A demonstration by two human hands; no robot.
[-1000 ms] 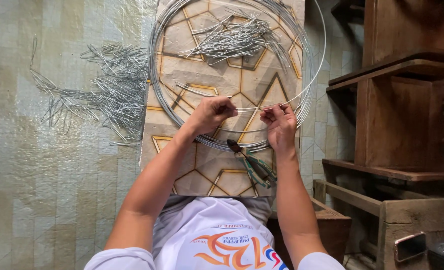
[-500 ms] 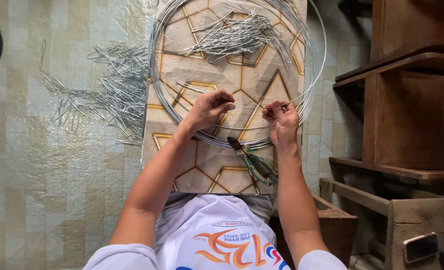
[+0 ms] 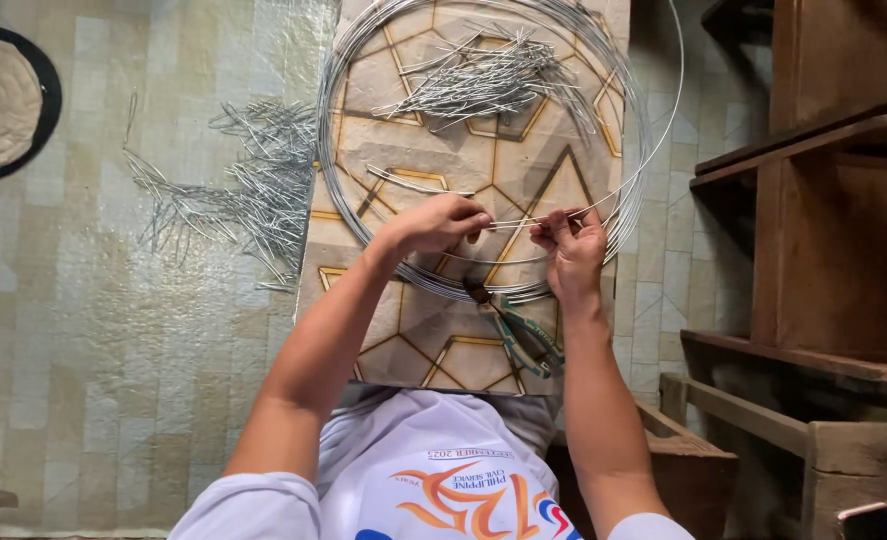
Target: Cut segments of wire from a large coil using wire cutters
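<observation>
A big coil of silver wire [image 3: 359, 110] lies on a small table with a patterned tan top [image 3: 414, 330]. My left hand [image 3: 442, 222] and my right hand [image 3: 567, 248] pinch the two ends of a short straight length of wire [image 3: 519, 221] above the coil's near side. That length runs on from the coil's loose end, which arcs away to the upper right. Green-handled pliers [image 3: 519, 330] rest on the table just below my right hand. A heap of cut wire pieces [image 3: 484, 80] sits inside the coil.
Many more cut wire pieces [image 3: 234, 200] are scattered on the tiled floor left of the table. A round mat [image 3: 4, 100] lies at the far left. Wooden shelves [image 3: 824, 190] and a wooden bench [image 3: 764, 440] stand close on the right.
The view has shifted so the table and hands sit lower and further right in the frame. Both hands keep hold of the wire, now stretched a little straighter between them.
</observation>
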